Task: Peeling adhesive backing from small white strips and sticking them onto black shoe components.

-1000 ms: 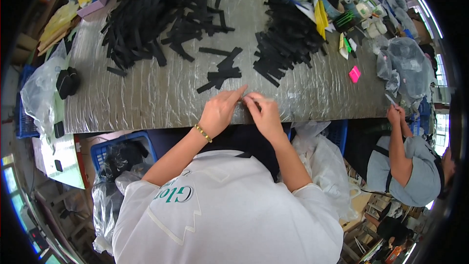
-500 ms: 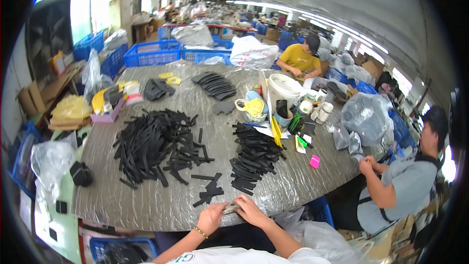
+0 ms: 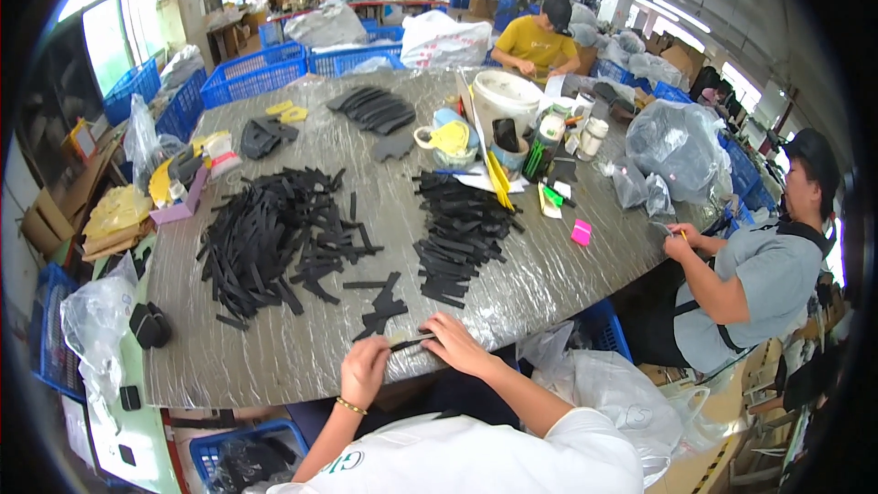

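Observation:
At the near edge of the table, a narrow black strip runs between my two hands, with a small pale patch near its left end. The fingers of my right hand are closed on the strip's right part. My left hand, with a beaded bracelet at the wrist, is pinched at the left end; whether it grips the strip itself is hard to see. Just beyond my hands lie a few loose black strips. A large tangled heap of black strips is farther left, and a more orderly pile sits at centre.
Beyond the piles stand a white bucket, bottles and a pink block. Curved black pieces lie at the back. One co-worker in grey sits at right, another in yellow at the far side. Blue crates line the back.
My hands have moved apart, the left one shifting leftward, and the black strip now shows between them. The view has tilted downward, so more of my shirt shows.

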A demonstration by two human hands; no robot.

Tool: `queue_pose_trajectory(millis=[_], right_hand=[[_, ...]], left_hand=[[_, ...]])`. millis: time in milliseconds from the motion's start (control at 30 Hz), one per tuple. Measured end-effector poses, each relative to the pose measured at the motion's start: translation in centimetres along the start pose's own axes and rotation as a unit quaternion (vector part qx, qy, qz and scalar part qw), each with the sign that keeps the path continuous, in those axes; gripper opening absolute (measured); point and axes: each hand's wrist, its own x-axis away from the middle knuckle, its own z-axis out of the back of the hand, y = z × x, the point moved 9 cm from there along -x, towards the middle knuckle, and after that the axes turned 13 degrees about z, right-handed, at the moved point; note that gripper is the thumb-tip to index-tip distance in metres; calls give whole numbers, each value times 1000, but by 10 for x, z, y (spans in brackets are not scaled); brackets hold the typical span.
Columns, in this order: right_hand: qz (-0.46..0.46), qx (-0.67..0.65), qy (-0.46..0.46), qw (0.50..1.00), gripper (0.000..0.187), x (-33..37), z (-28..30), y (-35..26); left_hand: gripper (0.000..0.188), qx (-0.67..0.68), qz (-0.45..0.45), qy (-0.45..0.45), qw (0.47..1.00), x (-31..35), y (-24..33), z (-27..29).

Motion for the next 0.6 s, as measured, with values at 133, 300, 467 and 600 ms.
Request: queue_pose_trajectory(millis=[133, 300, 467, 600], right_hand=[[-21, -21, 11, 1000, 10, 3, 3, 22], [-15, 30, 109, 994, 6, -11, 56, 60], [-44, 209, 112, 970, 20, -43, 84, 70], [45, 38, 18, 998, 22, -58, 23, 37]], left_hand=[[13, -2, 74, 48, 996, 4, -25, 19], [13, 8, 106, 39, 994, 0, -21, 19], [14, -4, 53, 11, 999, -3, -3, -3], [14, -9, 51, -6, 999, -1, -1, -10]])
